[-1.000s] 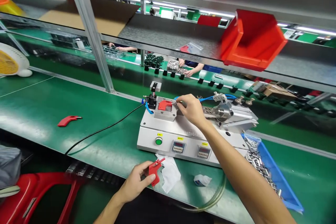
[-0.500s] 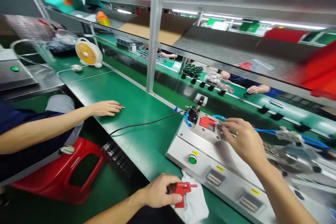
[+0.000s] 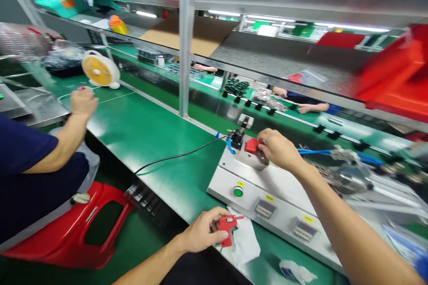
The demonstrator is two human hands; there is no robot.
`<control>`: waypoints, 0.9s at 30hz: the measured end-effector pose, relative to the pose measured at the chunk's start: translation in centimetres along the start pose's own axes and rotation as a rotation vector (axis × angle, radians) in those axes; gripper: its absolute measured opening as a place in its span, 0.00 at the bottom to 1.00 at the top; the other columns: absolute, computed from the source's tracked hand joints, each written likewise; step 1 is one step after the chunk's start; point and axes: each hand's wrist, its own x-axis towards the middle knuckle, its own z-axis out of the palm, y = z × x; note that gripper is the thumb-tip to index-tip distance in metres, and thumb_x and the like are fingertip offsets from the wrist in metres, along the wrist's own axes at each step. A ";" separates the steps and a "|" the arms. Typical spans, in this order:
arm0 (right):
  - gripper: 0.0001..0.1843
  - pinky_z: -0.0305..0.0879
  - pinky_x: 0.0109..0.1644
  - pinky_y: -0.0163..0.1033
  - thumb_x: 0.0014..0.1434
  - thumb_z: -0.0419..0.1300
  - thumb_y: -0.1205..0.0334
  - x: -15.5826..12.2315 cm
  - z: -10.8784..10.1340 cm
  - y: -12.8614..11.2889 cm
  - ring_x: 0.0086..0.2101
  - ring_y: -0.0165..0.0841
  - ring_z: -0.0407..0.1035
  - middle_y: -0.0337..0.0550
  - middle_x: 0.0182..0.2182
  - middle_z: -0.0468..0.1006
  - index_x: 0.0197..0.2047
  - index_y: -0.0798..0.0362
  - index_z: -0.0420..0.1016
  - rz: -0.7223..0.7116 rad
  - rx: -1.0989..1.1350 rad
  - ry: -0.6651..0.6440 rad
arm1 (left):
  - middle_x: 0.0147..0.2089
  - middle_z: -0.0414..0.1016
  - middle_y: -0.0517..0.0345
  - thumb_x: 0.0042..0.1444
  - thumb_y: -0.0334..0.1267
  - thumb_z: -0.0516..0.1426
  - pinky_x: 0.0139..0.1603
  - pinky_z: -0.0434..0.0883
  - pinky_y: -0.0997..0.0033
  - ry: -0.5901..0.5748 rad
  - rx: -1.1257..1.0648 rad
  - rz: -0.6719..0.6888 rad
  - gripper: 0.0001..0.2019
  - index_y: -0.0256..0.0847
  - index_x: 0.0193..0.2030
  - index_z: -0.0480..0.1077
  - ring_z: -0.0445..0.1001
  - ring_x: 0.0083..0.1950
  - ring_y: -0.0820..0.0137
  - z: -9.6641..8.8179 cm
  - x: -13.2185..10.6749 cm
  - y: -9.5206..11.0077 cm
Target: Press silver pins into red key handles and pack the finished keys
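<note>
My left hand [image 3: 203, 234] grips a small red pistol-shaped plastic part [image 3: 227, 228] at the near edge of the green bench, beside a white cloth [image 3: 245, 245]. My right hand [image 3: 279, 149] reaches onto the fixture block of a white bench machine [image 3: 267, 187], with its fingers closed around a second red part [image 3: 251, 145] seated in the fixture. A black pneumatic clamp [image 3: 238, 136] with blue hoses stands just left of that part.
The machine front carries a green button [image 3: 238, 192] and two counters. A black cable [image 3: 174, 156] crosses the belt. A co-worker at the left raises a hand [image 3: 83, 102] near a yellow fan [image 3: 99, 70]. A red stool [image 3: 67, 231] stands below. Other people's hands work across the line.
My right hand slid left from the pin beside the fixture onto the red part. The co-worker's hand lifted off the belt, taking away the loose red part lying there.
</note>
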 end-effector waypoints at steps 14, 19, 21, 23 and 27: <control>0.08 0.75 0.44 0.46 0.65 0.56 0.62 -16.3 0.2 -0.1 0.40 0.42 0.78 0.48 0.40 0.83 0.42 0.48 0.78 0.131 0.155 0.041 | 0.61 0.77 0.47 0.68 0.40 0.55 0.55 0.76 0.64 0.141 0.507 0.394 0.23 0.41 0.69 0.66 0.79 0.54 0.60 -1.5 6.5 14.1; 0.13 0.75 0.47 0.48 0.67 0.56 0.60 -17.2 1.1 0.0 0.45 0.44 0.78 0.49 0.46 0.83 0.51 0.48 0.76 0.166 0.175 0.109 | 0.51 0.80 0.52 0.69 0.32 0.50 0.55 0.74 0.65 0.138 1.146 0.396 0.17 0.41 0.61 0.72 0.79 0.52 0.62 -1.3 14.2 19.0; 0.12 0.75 0.48 0.48 0.67 0.55 0.60 -17.5 1.1 -0.2 0.46 0.44 0.78 0.49 0.46 0.83 0.51 0.48 0.76 0.161 0.184 0.120 | 0.46 0.79 0.51 0.70 0.32 0.50 0.52 0.75 0.64 0.157 1.213 0.372 0.15 0.41 0.55 0.75 0.79 0.49 0.60 -0.9 15.8 19.2; 0.12 0.74 0.48 0.48 0.68 0.55 0.61 -17.7 1.2 -0.4 0.46 0.44 0.77 0.49 0.45 0.83 0.50 0.47 0.76 0.157 0.194 0.130 | 0.44 0.77 0.50 0.70 0.33 0.50 0.48 0.75 0.63 0.194 1.284 0.355 0.14 0.39 0.51 0.77 0.79 0.44 0.60 -0.4 16.4 18.9; 0.11 0.73 0.48 0.49 0.68 0.54 0.62 -18.2 1.3 -0.7 0.45 0.44 0.76 0.49 0.45 0.83 0.50 0.48 0.76 0.163 0.218 0.154 | 0.51 0.73 0.47 0.70 0.32 0.51 0.45 0.74 0.63 0.279 1.379 0.411 0.12 0.38 0.48 0.77 0.78 0.44 0.61 0.4 16.0 18.0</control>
